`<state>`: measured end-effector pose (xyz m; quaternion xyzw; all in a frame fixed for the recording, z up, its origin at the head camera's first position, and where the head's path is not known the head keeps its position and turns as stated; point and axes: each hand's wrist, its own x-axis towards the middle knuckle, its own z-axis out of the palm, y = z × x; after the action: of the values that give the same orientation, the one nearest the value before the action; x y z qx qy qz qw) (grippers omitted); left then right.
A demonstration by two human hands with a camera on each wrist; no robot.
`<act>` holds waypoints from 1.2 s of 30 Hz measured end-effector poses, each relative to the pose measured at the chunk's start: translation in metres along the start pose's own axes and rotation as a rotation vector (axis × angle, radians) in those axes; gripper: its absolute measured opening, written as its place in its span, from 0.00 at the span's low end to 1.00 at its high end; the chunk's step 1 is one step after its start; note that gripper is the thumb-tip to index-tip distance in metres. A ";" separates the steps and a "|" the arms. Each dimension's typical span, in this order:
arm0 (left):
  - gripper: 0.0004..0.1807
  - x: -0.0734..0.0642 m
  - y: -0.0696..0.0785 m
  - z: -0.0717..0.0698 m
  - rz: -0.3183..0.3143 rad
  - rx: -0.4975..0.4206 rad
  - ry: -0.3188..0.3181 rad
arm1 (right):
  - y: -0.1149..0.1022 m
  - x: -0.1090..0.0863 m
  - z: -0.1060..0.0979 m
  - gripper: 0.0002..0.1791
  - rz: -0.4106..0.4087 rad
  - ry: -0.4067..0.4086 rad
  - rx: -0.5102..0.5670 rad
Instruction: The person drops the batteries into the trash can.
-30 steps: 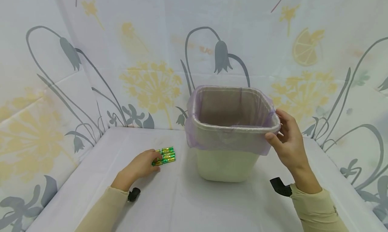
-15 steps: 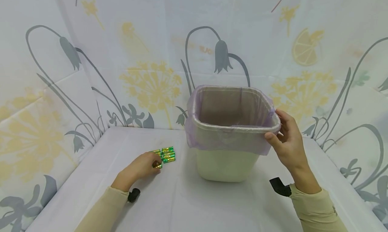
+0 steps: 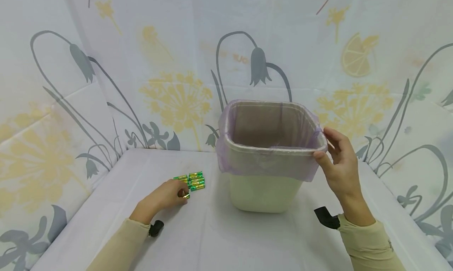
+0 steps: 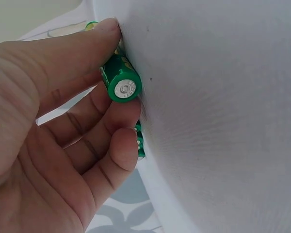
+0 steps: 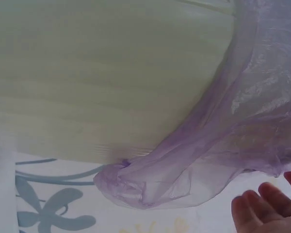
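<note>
My left hand pinches a green and gold cylindrical battery between thumb and fingers, low over the white table. In the left wrist view the battery's silver end faces the camera. Several more batteries lie in two short columns just beyond that hand, some partly hidden by it. At the right, my right hand is at the corner of a pale plastic bin, its thumb and fingertips right at the rim. A thin purple bag lines the bin and folds down outside. In the right wrist view the fingers look loosely bent beside the bag.
The bin stands upright right of the batteries on a white cloth-covered table. A white curtain with grey and yellow plant prints rises behind and at both sides. A black wrist camera is on the left sleeve.
My left hand has drawn one battery towards me, out of the group. My right hand has shifted slightly right at the bin's rim. The bin has stayed in place.
</note>
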<state>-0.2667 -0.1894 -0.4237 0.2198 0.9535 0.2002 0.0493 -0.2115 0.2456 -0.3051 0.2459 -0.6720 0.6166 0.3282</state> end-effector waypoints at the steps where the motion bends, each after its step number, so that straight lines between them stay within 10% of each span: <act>1: 0.08 0.000 0.000 0.000 -0.001 0.002 -0.001 | 0.000 0.000 0.000 0.34 0.003 0.000 0.046; 9: 0.08 0.000 0.000 0.001 -0.006 -0.012 -0.005 | -0.002 0.000 0.004 0.32 0.040 -0.018 0.141; 24: 0.08 -0.002 0.004 -0.002 -0.004 -0.005 -0.001 | -0.018 0.006 0.003 0.26 0.201 -0.015 -0.148; 36: 0.08 0.000 0.004 -0.002 0.018 -0.013 0.001 | -0.018 0.007 -0.007 0.24 0.171 -0.089 0.043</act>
<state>-0.2652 -0.1870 -0.4201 0.2282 0.9502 0.2067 0.0485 -0.2023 0.2505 -0.2877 0.2218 -0.6912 0.6451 0.2387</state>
